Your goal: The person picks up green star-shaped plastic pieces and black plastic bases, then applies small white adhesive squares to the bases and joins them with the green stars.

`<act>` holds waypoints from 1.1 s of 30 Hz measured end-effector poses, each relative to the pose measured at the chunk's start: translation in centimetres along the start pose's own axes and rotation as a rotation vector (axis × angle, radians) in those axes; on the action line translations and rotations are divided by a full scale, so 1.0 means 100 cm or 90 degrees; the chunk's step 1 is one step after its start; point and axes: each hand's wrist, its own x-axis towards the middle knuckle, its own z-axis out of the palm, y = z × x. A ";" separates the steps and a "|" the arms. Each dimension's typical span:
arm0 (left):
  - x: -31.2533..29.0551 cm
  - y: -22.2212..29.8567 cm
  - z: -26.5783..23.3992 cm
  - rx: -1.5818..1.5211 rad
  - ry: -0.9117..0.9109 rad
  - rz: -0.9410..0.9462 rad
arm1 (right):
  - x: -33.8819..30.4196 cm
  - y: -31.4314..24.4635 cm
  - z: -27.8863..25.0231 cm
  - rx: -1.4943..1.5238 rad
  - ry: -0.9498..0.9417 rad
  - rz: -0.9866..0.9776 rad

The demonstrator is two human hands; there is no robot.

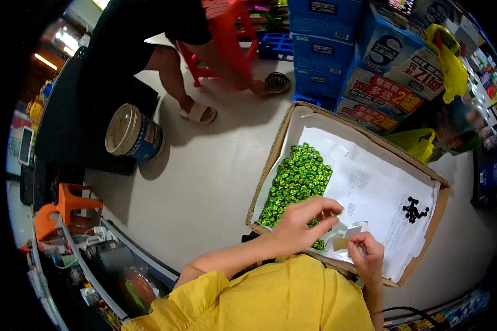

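A shallow cardboard box (pixel 425 259) lined with white sheets is in front of me. Green foil-wrapped pieces (pixel 297 176), a thick pile, cover its left side. Over the pile's near end is my left hand (pixel 303 223), its thumb and fingers curved but apart, and I see nothing between them. At the box's near edge my right hand (pixel 368 254) is closed, thumb against fingers, on a small yellowish flat piece (pixel 341 244). Just above it is a small whitish folded thing (pixel 359 228), too small to name. Little black pieces (pixel 414 209) lie on the paper at the right.
Blue cartons (pixel 320 49) are stacked behind the box, with yellow plastic bags (pixel 450 66) beside them. A lidded bucket (pixel 135 132) stands on the floor to the left. Past it, another person bends by a red stool (pixel 226 38), a hand near a dark coil (pixel 277 81).
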 end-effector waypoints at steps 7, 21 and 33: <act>-0.011 -0.063 -0.082 -0.098 0.460 -0.088 | -0.009 0.016 0.012 -0.054 -0.098 -0.004; -0.096 -0.308 -0.097 0.520 -0.029 -0.433 | -0.011 0.019 0.013 -0.011 -0.141 0.072; -0.061 -0.357 -0.146 0.545 -0.443 -0.498 | -0.013 0.018 0.014 0.054 -0.137 0.041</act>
